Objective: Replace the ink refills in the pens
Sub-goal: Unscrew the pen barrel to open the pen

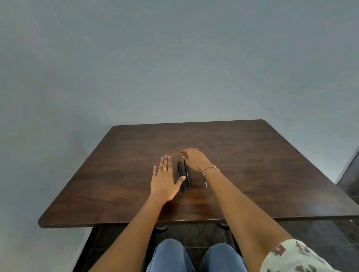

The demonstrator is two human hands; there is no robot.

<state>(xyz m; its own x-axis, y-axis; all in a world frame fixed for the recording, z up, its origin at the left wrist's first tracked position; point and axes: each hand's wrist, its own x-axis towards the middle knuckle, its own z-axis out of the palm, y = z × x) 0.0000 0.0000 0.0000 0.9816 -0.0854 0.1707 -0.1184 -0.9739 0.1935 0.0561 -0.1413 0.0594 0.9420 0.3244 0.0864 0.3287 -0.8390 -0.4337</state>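
Observation:
Two black pens lie side by side on the dark wooden table (pixel 258 163), pointing away from me: the left pen (pixel 180 170) and the right pen (pixel 187 174), each with a blue tip at its near end. My left hand (pixel 164 180) rests flat and open just left of them, its thumb lying over the left pen. My right hand (pixel 194 159) hovers over the far end of the right pen, fingers loosely curled and apart, holding nothing. No loose refills are visible.
A grey wall stands right behind the table's far edge and along the left. Dark tiled floor shows at the right and below. My knees in blue jeans sit under the near edge.

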